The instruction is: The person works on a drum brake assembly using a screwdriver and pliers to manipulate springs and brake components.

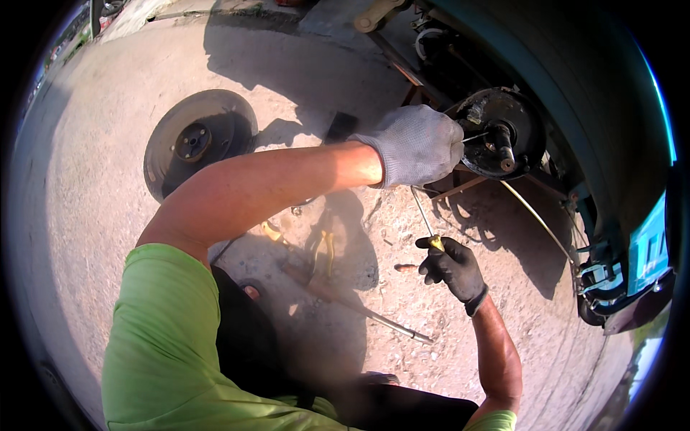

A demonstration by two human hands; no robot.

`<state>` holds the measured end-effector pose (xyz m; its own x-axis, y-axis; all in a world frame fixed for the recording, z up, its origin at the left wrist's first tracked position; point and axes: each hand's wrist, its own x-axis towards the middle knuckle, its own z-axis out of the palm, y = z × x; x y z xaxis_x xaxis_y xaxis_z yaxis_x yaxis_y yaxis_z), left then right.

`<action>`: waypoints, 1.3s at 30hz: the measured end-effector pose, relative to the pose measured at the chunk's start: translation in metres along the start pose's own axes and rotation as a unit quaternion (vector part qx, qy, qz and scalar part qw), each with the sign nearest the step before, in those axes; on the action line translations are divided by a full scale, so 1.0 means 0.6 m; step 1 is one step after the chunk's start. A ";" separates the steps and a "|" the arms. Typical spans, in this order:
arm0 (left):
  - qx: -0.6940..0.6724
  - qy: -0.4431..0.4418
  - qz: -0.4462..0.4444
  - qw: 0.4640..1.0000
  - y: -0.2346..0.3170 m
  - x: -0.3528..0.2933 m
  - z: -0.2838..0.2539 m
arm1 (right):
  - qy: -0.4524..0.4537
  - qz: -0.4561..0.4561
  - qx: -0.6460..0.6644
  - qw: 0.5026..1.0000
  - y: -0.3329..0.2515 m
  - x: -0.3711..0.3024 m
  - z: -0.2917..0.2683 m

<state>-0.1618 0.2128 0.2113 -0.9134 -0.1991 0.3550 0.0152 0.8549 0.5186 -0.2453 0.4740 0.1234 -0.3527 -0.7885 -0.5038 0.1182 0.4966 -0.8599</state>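
Note:
My left hand (pixel 420 147), in a grey knitted glove, is closed in a fist beside a round, dark brake backing plate (pixel 528 118). A thin metal rod (pixel 474 137) sticks out of that fist toward the greasy axle shaft (pixel 506 154) at the plate's middle; the rest of it is hidden by the glove. Lower and to the right, my right hand (pixel 456 271) wears a black glove. Its fingers are wrapped around the yellow handle of a screwdriver (pixel 422 210), whose shaft points up toward the underside of my left hand.
On the ground at left lies a brake drum (pixel 162 147). Yellow-handled pliers (pixel 325 253) and a long metal bar (pixel 392 323) lie below my left arm. A teal vehicle body (pixel 604 93) curves along the right, with a pale cable (pixel 535 215) running below the plate.

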 end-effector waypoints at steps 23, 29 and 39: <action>0.062 -0.008 0.016 0.998 0.003 0.010 0.013 | 0.005 0.013 -0.019 1.000 0.004 0.002 0.009; 0.121 -0.075 0.037 0.989 0.005 -0.017 0.033 | 0.005 0.015 -0.028 0.999 -0.003 -0.002 0.015; 0.035 -0.010 0.040 0.999 0.003 -0.012 0.012 | 0.013 0.008 -0.029 0.999 -0.002 -0.005 0.009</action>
<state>-0.1581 0.2192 0.2039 -0.9188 -0.1199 0.3761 0.0603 0.8989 0.4340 -0.2393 0.4736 0.1254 -0.3759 -0.7706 -0.5147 0.0697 0.5304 -0.8449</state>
